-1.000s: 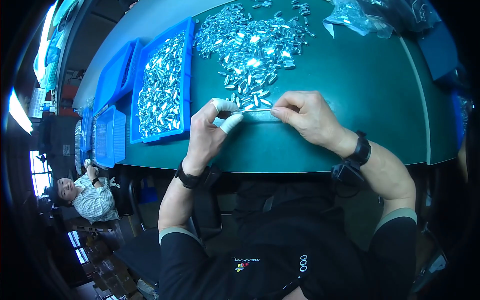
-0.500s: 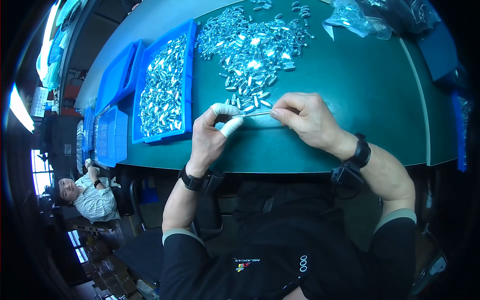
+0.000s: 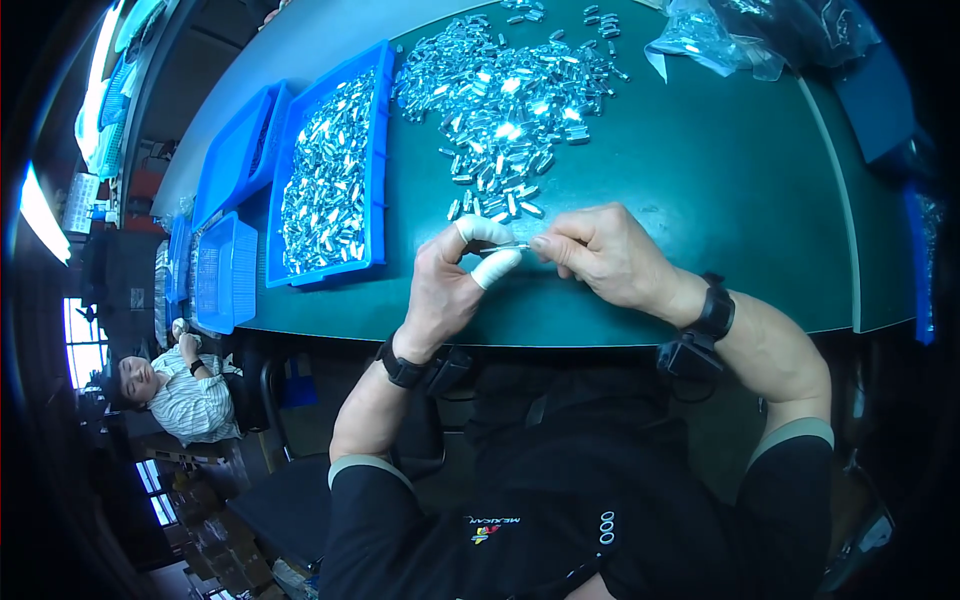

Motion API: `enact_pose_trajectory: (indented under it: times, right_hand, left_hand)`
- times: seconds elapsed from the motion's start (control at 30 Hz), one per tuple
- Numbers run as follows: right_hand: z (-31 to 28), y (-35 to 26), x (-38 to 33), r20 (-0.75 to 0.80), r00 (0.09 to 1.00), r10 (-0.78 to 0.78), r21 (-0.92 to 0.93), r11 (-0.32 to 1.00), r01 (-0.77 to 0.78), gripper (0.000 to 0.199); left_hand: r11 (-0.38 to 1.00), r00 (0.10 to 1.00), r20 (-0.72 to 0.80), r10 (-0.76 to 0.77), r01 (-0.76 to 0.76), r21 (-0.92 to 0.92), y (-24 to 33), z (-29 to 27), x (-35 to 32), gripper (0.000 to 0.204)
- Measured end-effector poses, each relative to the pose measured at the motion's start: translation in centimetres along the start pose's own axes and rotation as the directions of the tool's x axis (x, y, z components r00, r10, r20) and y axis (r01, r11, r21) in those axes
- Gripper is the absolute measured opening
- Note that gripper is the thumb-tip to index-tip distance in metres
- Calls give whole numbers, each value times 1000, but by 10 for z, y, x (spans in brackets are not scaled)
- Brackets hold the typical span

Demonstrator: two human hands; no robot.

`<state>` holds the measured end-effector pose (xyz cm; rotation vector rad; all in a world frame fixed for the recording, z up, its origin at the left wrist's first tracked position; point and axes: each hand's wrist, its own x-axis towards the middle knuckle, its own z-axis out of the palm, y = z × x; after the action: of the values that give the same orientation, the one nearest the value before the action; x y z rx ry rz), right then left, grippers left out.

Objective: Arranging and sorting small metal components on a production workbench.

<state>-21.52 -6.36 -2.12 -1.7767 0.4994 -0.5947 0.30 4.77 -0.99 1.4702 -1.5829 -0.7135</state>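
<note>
My left hand (image 3: 448, 285), with white finger covers on thumb and forefinger, pinches a small silvery metal part, mostly hidden by the fingertips. A thin metal rod (image 3: 500, 248) runs between the two hands, its left end showing inside the curve of my left thumb and forefinger. Close by on the right, my right hand (image 3: 612, 255) grips the rod's other end between bare thumb and forefinger. Both hands are just above the green table, near its front edge. Just beyond them spreads a loose pile of small shiny metal parts (image 3: 500, 125).
Left of the pile, a blue tray (image 3: 377, 165) holds many similar parts. Further left are another blue tray (image 3: 222, 165) and a blue basket (image 3: 228, 270). Clear plastic bags (image 3: 700, 40) lie at the far right. A seated person (image 3: 195, 390) is at the left.
My left hand has moved right, close to the right hand. Less rod shows between the hands, and its end now shows on the inner side of my left fingertips.
</note>
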Motion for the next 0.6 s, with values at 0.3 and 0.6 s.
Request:
enact_pose_trajectory:
  times: [0.3, 0.6]
  right_hand:
    - [-9, -4, 4, -106, 994, 19, 34, 999, -16, 33]
    - [-6, -2, 3, -86, 996, 28, 11, 1000, -27, 32]
  left_hand:
    - [944, 951, -299, 79, 25, 329, -5, -72, 2, 17]
    - [744, 969, -191, 155, 13, 668, -32, -87, 19, 24]
